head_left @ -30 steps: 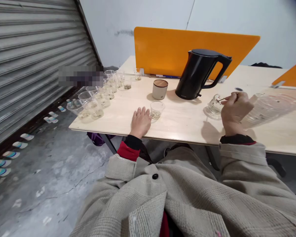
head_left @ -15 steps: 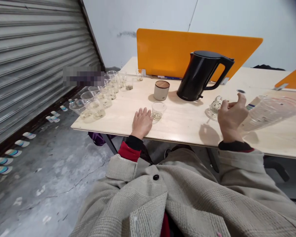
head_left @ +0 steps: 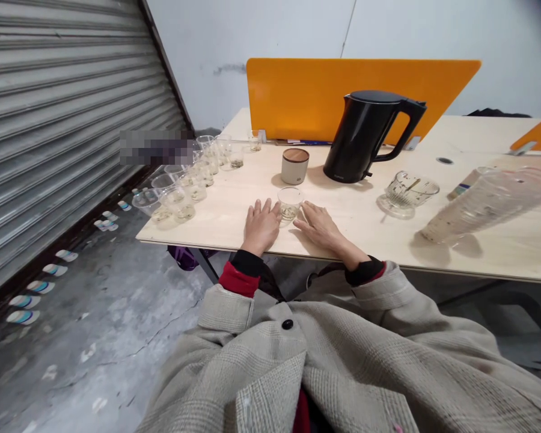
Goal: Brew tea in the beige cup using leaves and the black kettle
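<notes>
A clear plastic cup point(head_left: 290, 203) with greenish bits at its bottom stands upright near the front of the table. My left hand point(head_left: 262, 227) lies flat on the wood just left of it, fingers stretched out. On the other side, my right hand point(head_left: 321, 228) rests with its fingers extended, the tips close to the cup; whether they touch it I cannot tell. Behind the cup stands a grey canister point(head_left: 294, 166) with a wooden lid. A ribbed glass bowl point(head_left: 408, 191) on a foot, holding dark bits and a small stick, sits to the right.
A black electric kettle point(head_left: 365, 138) stands before the orange divider point(head_left: 297, 90). Several clear cups point(head_left: 178, 201) crowd the table's left end. A stack of clear cups point(head_left: 478, 204) lies at the right. Several striped paper cups point(head_left: 27, 300) are on the floor by the shutter.
My right hand has moved left from beside the glass bowl and stacked cups to the table beside the single cup. My left hand stays where it was.
</notes>
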The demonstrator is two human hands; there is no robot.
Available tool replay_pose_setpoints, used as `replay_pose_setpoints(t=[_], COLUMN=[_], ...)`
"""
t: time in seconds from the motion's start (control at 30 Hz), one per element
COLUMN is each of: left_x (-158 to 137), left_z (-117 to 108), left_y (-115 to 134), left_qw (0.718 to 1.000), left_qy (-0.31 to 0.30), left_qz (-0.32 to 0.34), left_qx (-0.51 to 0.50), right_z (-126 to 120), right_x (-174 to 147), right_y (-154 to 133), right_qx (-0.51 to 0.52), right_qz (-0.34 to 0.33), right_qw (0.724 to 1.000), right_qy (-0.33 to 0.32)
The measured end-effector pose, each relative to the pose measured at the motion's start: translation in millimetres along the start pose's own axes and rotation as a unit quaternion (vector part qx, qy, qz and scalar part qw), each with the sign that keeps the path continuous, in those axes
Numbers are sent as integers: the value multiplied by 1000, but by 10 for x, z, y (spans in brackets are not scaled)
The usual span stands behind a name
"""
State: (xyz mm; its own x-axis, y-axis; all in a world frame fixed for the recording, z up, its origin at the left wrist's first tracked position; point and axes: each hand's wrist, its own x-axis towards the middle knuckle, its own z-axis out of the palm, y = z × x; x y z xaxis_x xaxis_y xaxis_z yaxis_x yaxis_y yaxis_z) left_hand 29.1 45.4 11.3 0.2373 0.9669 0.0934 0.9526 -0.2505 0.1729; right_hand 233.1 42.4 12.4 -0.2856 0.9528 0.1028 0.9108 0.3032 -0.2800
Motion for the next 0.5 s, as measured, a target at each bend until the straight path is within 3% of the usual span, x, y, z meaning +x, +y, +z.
replay_pose_setpoints(t=[0.27, 0.4, 0.5], left_x=[-10, -10, -1], left_z=[-10, -10, 2], left_y=[5, 2, -3], left_qw=[1000, 1000, 1000], left_qy=[5, 6, 6], left_qz=[-3, -6, -8], left_qx=[2, -1, -2], right_z=[85, 96, 98], right_x=[-12, -41, -60], right_y=[48, 71, 49], right_qx=[3, -26, -53], right_qz=[-15, 45, 80], right_qw=[999, 995, 993], right_qy=[41, 87, 69])
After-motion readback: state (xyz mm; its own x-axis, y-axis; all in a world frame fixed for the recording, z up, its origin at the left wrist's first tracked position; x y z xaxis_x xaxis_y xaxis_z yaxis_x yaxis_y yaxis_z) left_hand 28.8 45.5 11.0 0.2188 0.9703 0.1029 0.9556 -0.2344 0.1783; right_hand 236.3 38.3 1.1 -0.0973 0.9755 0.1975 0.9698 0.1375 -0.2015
